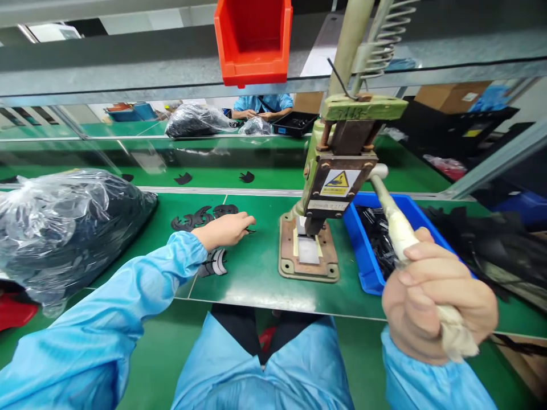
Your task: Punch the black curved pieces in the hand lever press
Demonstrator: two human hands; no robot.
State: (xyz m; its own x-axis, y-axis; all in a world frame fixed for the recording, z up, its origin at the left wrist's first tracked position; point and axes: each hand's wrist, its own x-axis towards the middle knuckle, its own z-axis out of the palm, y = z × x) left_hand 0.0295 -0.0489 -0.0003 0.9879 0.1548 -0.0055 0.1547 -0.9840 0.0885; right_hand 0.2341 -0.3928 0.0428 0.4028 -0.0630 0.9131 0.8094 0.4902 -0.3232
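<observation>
The right hand is clenched around the cloth-wrapped lever handle of the green manual bench press, gripping its lower end where the wrapping bunches. The lever looks stiff and heavy in its travel; the padding gives a sure, non-slip hold, and the far end offers the most leverage.

The left hand lies palm-down, fingers loosely curled, on the flat black crescent-shaped cut pieces spread on the green tabletop — just left of the press base plate. These pieces look thin, light and flexible, probably rubber or foam — best pinched at an edge or slid off the stack, since they lie flat. More wait just beside the wrist.

A blue plastic bin of black parts sits right of the press, a clear bag of black pieces far left.
</observation>
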